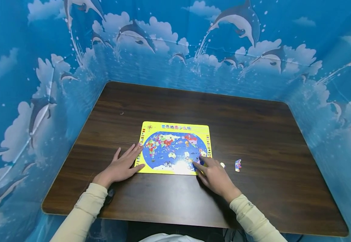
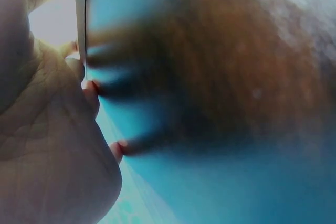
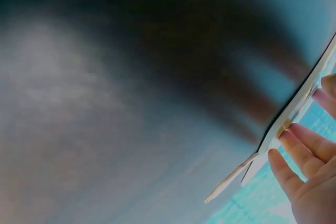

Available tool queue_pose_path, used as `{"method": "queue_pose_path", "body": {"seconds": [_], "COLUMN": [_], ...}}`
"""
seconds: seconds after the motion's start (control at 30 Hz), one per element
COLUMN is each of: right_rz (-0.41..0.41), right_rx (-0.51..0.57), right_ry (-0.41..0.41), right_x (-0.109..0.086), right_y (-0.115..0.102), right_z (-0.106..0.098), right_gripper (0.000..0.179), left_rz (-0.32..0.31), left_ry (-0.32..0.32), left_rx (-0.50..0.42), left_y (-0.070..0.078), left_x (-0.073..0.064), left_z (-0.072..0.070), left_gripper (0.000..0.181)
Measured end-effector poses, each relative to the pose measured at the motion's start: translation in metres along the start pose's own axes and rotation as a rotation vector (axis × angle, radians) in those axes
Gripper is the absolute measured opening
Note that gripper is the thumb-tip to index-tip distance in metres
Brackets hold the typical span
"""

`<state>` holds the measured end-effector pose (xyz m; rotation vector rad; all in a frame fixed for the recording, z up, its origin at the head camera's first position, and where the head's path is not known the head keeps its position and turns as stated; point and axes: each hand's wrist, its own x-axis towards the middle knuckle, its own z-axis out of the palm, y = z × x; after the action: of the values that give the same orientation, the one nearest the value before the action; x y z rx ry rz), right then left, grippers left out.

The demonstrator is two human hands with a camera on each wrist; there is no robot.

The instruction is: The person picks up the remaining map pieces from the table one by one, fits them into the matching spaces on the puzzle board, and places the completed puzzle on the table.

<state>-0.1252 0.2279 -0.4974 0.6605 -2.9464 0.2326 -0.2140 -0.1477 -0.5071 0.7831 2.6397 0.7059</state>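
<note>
A yellow-bordered world map puzzle [image 1: 175, 171] with a blue oval map and Chinese lettering lies on the dark wooden table. My left hand [image 1: 122, 168] rests at its left edge, fingers spread and thumb on the lower left border. My right hand [image 1: 216, 176] is over the lower right corner, its fingertips touching the map there. In the right wrist view, the fingers [image 3: 307, 148] are extended against the board's face, near its edge. One small puzzle piece [image 1: 222, 165] peeks out beside the right hand. A second, colourful piece [image 1: 238, 165] lies farther right.
The brown table [image 1: 269, 141] has rounded corners and reaches the blue dolphin-print curtain [image 1: 175, 67] on its far side. A small dark object [image 1: 110, 195] sits under the left wrist. A tiny pale curl [image 1: 121, 113] lies at the upper left of the table.
</note>
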Motion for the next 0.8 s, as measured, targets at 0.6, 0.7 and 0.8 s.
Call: {"method": "queue_pose_path", "body": {"seconds": [0.6,0.7,0.8], "right_rz": [0.01,0.009,0.013], "right_rx": [0.05,0.045,0.033], "right_ry": [-0.055,-0.055,-0.059], "right_x": [-0.009,-0.009,-0.01], "right_y": [0.003,0.004,0.005], "right_z": [0.005,0.005,0.004], "right_gripper": [0.052,0.053,0.054], "left_rz": [-0.018,-0.019,-0.028], "left_ry": [-0.011,-0.022,-0.042], "left_rx": [0.015,0.008,0.022], "left_y": [-0.005,0.0,0.003], "left_x": [0.0,0.0,0.001], "left_z": [0.0,-0.005,-0.007], "left_gripper": [0.078,0.077,0.077]}}
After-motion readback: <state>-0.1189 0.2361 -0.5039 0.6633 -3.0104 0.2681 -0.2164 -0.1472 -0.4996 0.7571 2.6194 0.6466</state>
